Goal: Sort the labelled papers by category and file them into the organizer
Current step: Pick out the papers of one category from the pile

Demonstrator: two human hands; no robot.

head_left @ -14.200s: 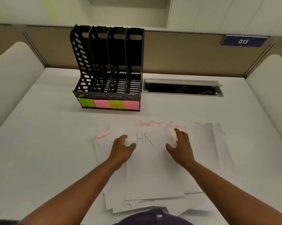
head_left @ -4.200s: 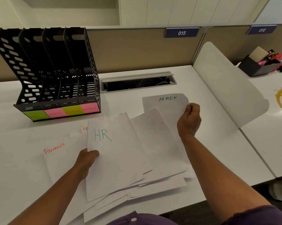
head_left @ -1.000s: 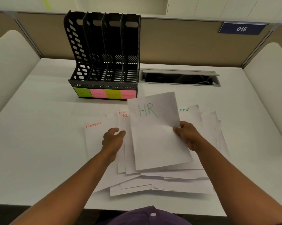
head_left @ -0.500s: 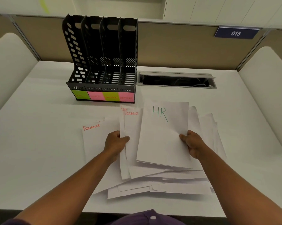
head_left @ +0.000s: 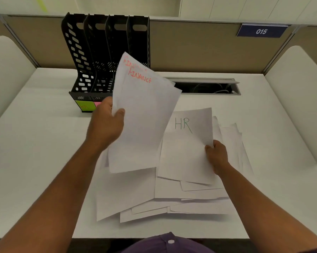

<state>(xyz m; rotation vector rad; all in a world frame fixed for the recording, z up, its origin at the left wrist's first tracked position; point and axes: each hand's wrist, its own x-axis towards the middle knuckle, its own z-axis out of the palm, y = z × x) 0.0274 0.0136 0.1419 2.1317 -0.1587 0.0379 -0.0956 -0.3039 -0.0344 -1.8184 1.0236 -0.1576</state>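
My left hand [head_left: 106, 125] grips the left edge of a few sheets marked FINANCE [head_left: 143, 114] in red, lifted off the desk and tilted in front of the black organizer [head_left: 99, 52]. The raised sheets hide the organizer's right slots and most of its coloured labels; a green label [head_left: 85, 106] and a sliver of pink show. My right hand [head_left: 217, 155] pinches the right edge of a sheet marked HR [head_left: 186, 147] in green, lying on the loose pile of white papers [head_left: 163, 196].
An open cable slot [head_left: 207, 86] is sunk in the white desk [head_left: 35, 152] behind the pile. Brown partition panels and curved white side dividers [head_left: 6, 73] enclose the desk. A blue 015 sign [head_left: 261, 31] hangs at the back right.
My left hand has lifted the FINANCE sheets off the pile and up toward the organizer. The HR sheet has shifted right and lies lower on the pile in my right hand.
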